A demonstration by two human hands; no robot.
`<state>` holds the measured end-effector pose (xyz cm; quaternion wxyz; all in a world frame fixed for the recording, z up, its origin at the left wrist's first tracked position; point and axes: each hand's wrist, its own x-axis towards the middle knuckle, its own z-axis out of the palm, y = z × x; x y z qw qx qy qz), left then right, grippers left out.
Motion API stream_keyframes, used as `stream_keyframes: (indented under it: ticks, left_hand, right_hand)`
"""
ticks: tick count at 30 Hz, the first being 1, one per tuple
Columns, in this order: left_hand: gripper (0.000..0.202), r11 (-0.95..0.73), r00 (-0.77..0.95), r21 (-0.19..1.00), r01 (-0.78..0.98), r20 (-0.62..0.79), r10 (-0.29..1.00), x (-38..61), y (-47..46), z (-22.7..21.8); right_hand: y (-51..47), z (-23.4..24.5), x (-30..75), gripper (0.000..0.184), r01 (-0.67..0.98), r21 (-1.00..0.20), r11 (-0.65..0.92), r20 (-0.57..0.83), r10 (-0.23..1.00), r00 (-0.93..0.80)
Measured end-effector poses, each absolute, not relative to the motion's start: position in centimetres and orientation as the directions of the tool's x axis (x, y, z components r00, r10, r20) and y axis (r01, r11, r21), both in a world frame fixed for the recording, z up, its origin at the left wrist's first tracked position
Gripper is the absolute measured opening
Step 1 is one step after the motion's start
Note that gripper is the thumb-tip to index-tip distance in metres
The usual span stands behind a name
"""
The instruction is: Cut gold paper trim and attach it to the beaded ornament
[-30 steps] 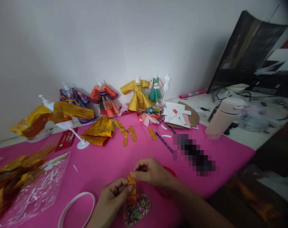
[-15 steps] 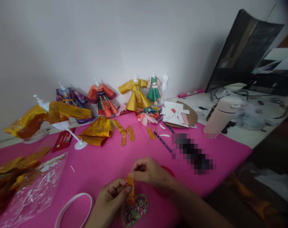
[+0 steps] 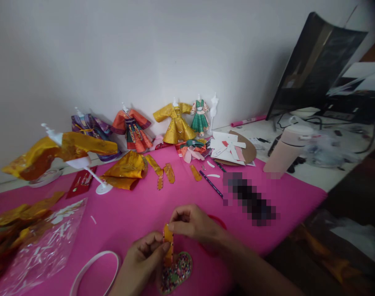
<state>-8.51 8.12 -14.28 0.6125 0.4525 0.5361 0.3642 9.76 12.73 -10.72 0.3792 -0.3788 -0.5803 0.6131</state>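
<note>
Left hand: the person's left hand (image 3: 148,250) has its thumb and fingers clamped on a yellow strip (image 3: 168,242).
Right hand: the right hand (image 3: 195,222) has its fingers pinched together at the strip's top end. Anything tiny between them is too small to see.
Yellow strip: it is up between the two hands, with little dark dots down its edges.
Bead dish: a dish (image 3: 187,272) full of tiny beads in many colors sits just by the strip's bottom end. You cannot tell if they touch.
White ring: it (image 3: 82,269) lies left of the left hand on the pink counter (image 3: 128,222).
Red thing: it (image 3: 217,222) is partly hidden behind the right arm.
Yellow bits: more cut pieces (image 3: 168,173) lie past the hands, beside a folded yellow cloth (image 3: 125,170).
Doll clothes: purple (image 3: 96,127), orange (image 3: 138,135), yellow (image 3: 178,127) and green (image 3: 200,123) outfits stand by the wall.
</note>
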Motion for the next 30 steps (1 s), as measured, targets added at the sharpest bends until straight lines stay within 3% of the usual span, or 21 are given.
stream_keyframes:
  ticks: [10, 18, 30]
  left_hand:
    - [0.037, 0.292, 0.188, 0.956, 0.037, -0.293, 0.937, -8.56, 7.99, -13.69]
    - [0.039, 0.254, 0.176, 0.962, 0.104, -0.269, 0.947, -8.85, 8.14, -13.94]
    - [0.037, 0.283, 0.188, 0.958, 0.047, -0.287, 0.939, -8.76, 7.98, -13.53]
  right_hand:
    - [12.64, -10.84, 9.63, 0.014, -0.019, -0.999, -0.032, -0.022, 0.918, -0.396]
    - [12.48, -10.58, 9.65, 0.015, -0.052, -0.997, -0.064, -0.031, 0.876, -0.482]
    - [12.56, -11.36, 9.55, 0.018, -0.049, -0.997, -0.051, -0.023, 0.894, -0.448]
